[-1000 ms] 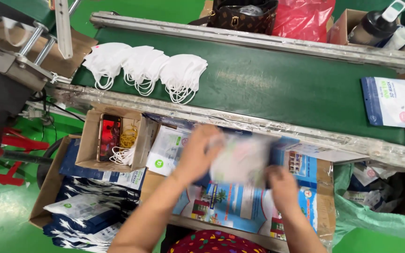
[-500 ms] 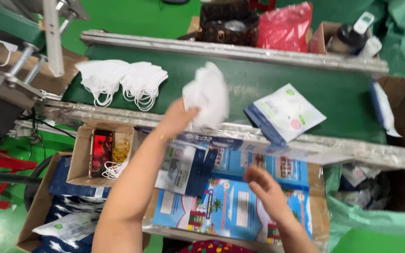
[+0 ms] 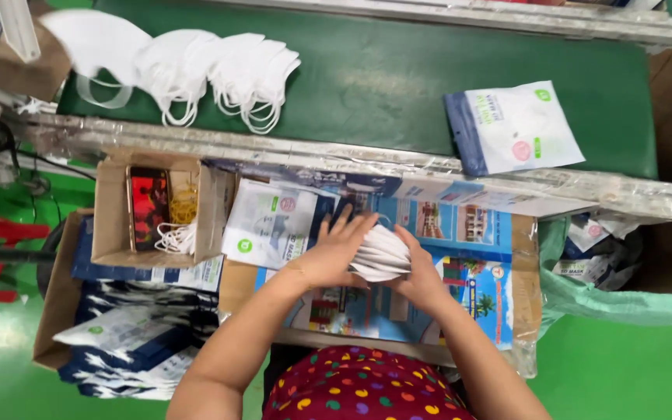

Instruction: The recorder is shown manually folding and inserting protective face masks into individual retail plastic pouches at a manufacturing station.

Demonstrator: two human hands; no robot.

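Two hands, left hand [image 3: 334,253] and right hand [image 3: 421,274], each grip closed around a stack of white masks [image 3: 379,253] over the blue printed counter [image 3: 484,295]; beyond, a white-and-blue pouch [image 3: 519,128] lies on the green belt [image 3: 375,78] beside loose white masks [image 3: 219,70]

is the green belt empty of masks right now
No, a row of loose white masks lies on the green belt, and one sealed mask packet lies further along it.
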